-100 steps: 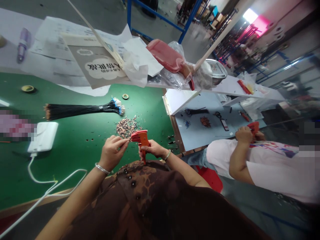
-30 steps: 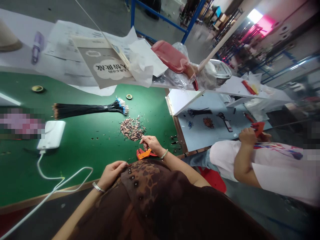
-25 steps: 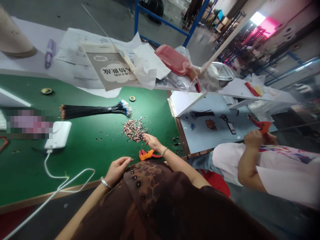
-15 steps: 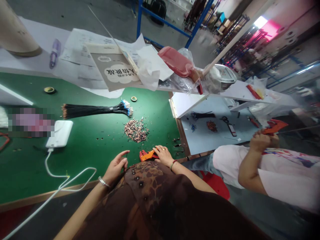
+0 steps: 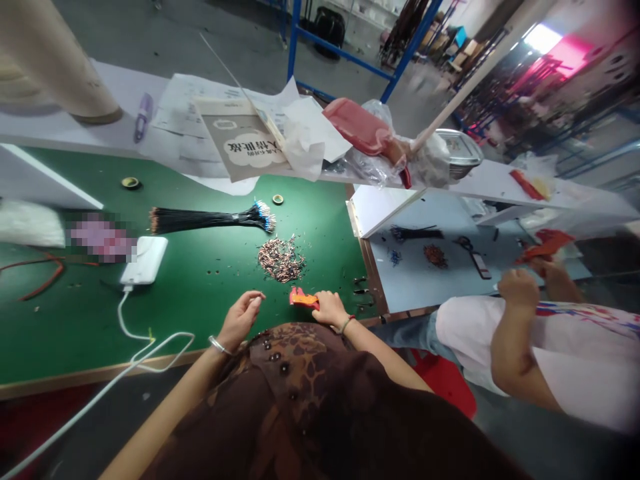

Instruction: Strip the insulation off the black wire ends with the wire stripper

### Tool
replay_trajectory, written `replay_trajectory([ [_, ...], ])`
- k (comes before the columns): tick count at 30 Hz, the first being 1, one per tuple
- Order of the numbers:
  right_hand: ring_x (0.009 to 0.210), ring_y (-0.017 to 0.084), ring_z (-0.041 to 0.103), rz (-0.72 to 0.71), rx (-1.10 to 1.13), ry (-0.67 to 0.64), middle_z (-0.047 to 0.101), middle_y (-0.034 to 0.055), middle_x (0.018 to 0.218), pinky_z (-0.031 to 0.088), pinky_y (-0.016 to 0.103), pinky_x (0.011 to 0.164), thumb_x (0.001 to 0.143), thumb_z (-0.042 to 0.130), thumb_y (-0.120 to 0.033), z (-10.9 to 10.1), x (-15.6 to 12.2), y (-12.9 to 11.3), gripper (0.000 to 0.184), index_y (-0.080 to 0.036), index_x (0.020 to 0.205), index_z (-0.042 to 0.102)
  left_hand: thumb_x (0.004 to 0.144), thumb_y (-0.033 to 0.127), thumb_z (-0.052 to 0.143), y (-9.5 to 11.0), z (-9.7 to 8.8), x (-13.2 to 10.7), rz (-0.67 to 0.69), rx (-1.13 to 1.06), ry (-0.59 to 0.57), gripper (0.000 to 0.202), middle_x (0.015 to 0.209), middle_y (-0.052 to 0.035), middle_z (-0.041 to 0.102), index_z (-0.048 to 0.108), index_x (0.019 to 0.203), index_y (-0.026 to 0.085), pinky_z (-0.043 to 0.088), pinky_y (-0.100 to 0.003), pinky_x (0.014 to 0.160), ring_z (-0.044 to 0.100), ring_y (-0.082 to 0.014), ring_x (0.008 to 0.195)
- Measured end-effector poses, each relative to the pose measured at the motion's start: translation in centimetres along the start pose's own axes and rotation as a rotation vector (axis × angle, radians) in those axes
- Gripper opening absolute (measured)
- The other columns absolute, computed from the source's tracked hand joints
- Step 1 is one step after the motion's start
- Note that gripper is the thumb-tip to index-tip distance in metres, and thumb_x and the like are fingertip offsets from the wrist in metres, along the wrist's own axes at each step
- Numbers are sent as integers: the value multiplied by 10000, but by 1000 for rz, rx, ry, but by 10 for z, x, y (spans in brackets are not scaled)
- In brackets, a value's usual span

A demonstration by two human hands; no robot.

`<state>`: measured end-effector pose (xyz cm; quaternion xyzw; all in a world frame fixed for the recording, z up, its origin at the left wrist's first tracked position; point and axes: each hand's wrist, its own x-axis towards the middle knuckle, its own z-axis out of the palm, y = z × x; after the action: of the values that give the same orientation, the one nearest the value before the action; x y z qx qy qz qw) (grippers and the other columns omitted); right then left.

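My left hand hangs open over the green work mat, its fingers apart and nothing visible in them. My right hand closes around one end of an orange crimping tool, just above the mat's near side. Up-table from the tool lies a loose pile of copper-coloured terminals. Beyond that stretches a bundle of black wires with blue-tipped ends. Neither hand touches the pile or the bundle.
A white power bank with a white cable lies left of my hands. A paper booklet and plastic bags stand on the shelf beyond. To the right, a co-worker's hands work an orange tool beside a pale blue table.
My right hand has moved onto the orange tool and taken hold of it, lifting it slightly from the mat. The view has swung slightly, and the co-worker's tool has shifted.
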<state>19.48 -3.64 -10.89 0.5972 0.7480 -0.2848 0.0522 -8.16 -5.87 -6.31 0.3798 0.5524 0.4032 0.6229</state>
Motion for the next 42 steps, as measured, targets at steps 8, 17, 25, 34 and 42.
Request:
replay_trajectory([
  [8, 788, 184, 626, -141, 1344, -198, 670, 89, 949, 499, 332, 739, 658, 535, -204, -29, 3, -65, 493, -120, 1142, 570, 764, 501, 645, 32, -14, -2, 51, 106, 187, 379, 452, 97, 335, 666, 843, 131, 186, -193, 395, 266, -49, 402],
  [17, 719, 167, 617, -72, 1517, -216, 665, 41, 820, 505, 339, 723, 657, 650, -229, -23, -7, -94, 398, -130, 1040, 615, 823, 463, 590, 35, -17, 0, 118, -100, 50, 357, 537, 100, 286, 598, 990, 148, 210, -169, 416, 273, -53, 435],
  [25, 744, 160, 624, -84, 1479, -177, 661, 46, 835, 502, 334, 763, 668, 785, -422, -19, -10, -93, 498, -125, 1034, 621, 800, 462, 634, 47, -9, -2, 147, 27, 0, 341, 553, 49, 454, 646, 894, 134, 304, -184, 450, 390, -69, 485],
  [34, 793, 161, 628, -86, 1484, -165, 670, 57, 870, 494, 339, 824, 667, 799, -392, -21, -10, -92, 497, -125, 1052, 632, 770, 527, 635, 50, -7, 3, 187, 249, 15, 413, 699, -36, 672, 718, 889, 140, 416, -226, 537, 526, -118, 569],
  [42, 820, 175, 642, -143, 1420, -247, 685, 79, 902, 496, 341, 823, 687, 788, -354, -31, -9, -83, 502, -108, 1099, 641, 752, 558, 635, 53, -11, 14, 248, 351, 4, 456, 919, -102, 757, 743, 924, 150, 539, -312, 746, 681, -226, 815],
])
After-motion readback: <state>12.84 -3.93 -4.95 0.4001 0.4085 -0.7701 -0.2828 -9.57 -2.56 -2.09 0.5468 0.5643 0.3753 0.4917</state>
